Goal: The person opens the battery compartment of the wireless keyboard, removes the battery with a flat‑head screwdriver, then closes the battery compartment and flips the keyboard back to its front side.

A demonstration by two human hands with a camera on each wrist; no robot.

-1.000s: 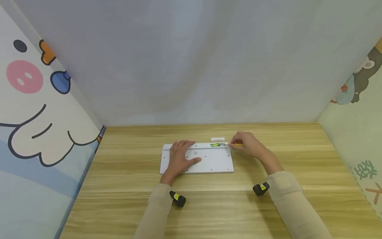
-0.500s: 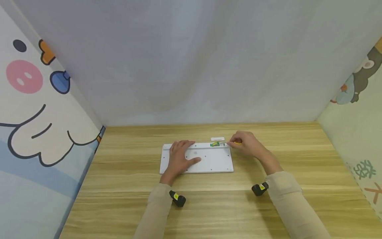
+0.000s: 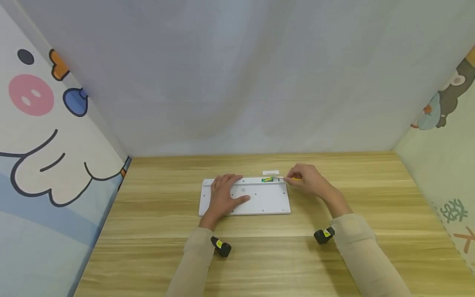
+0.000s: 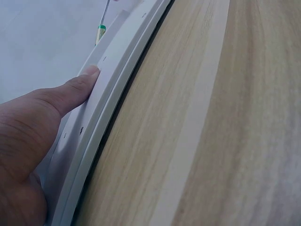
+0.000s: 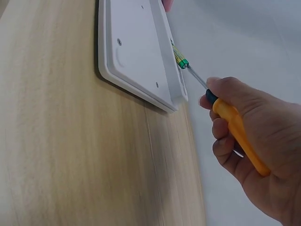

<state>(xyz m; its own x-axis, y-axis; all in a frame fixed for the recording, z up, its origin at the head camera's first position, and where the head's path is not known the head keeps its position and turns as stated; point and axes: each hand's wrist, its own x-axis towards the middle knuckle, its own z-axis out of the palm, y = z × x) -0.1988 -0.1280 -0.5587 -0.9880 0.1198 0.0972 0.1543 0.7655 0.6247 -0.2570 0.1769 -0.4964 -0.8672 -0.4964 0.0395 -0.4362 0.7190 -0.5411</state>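
A white keyboard [image 3: 269, 203] lies underside up on the table, its battery slot open near the far right corner. My left hand [image 3: 222, 196] rests on its left half, fingers spread and thumb [image 4: 82, 84] flat on the underside. In my right hand [image 3: 308, 179] is a screwdriver [image 5: 239, 136] with a yellow-orange handle, gripped between thumb and curled fingers. Its metal tip meets the end of a green battery [image 5: 179, 57], which sits tilted, that end raised out of the slot. The tip's exact contact is too small to make out.
The small white battery cover [image 3: 271, 172] lies just beyond the keyboard's far edge. Wood-grained table [image 3: 259, 255] surrounds the keyboard, with a pale curtain-like wall [image 3: 241, 82] behind it. Printed cartoon panels [image 3: 44, 136] stand at the sides.
One second ago the battery lay flat in the slot; its right end has since risen with the screwdriver tip. The left hand and keyboard have stayed in place.
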